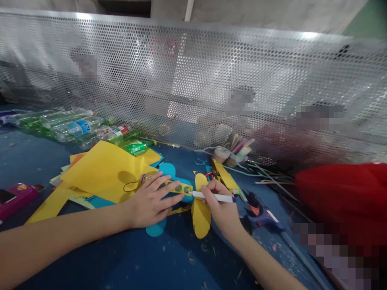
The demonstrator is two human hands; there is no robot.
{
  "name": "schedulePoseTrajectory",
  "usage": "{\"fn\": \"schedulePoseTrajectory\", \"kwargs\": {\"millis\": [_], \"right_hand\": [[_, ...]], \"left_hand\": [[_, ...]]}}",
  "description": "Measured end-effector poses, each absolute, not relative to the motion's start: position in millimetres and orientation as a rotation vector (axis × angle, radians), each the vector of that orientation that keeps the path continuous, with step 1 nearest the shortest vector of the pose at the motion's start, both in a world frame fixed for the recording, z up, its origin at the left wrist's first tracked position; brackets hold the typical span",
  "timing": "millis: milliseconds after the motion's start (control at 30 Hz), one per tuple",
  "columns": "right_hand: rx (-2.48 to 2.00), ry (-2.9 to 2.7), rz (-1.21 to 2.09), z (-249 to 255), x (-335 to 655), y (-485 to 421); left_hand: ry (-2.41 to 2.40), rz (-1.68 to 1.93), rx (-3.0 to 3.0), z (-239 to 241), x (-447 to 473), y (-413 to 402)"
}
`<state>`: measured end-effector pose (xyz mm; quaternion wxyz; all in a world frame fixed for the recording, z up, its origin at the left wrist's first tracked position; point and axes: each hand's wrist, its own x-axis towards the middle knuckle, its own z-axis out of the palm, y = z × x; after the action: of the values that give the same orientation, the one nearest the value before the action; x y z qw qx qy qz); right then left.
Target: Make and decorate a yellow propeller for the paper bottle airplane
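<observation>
A paper model like a small plane lies in front of me, with a blue paper body (188, 197), rounded blue end pieces (155, 228) and a rounded yellow crosspiece (202, 220). A yellow strip (186, 187) with dark round spots runs along its top. My left hand (154, 198) rests over the model's left part, fingers spread and pressing on it, hiding some of the body. Between the fingers of my right hand (223, 208) is a white marker pen (211, 196), its tip at the strip's right end. A bottle neck with a thin loop (142, 178) shows beside my left hand.
Yellow sheets (102, 171) lie stacked on the blue table (115, 257). Several plastic bottles (80, 127) lie behind. A glue gun (267, 217) with cord is at right, a magenta tool (19, 199) at left. A perforated metal screen (193, 80) borders the back; a red-clothed person (344, 197) sits right.
</observation>
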<state>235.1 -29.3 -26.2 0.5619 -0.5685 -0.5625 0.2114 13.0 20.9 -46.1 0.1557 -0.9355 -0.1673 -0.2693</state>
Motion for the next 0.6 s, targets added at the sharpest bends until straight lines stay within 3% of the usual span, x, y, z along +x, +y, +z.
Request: {"fn": "schedulePoseTrajectory", "kwargs": {"millis": [600], "right_hand": [[-1.339,-1.341,0.411,-26.4,237.5,-28.4]], "left_hand": [[-0.484,-0.791,-2.670,-47.3,13.2,21.1]]}}
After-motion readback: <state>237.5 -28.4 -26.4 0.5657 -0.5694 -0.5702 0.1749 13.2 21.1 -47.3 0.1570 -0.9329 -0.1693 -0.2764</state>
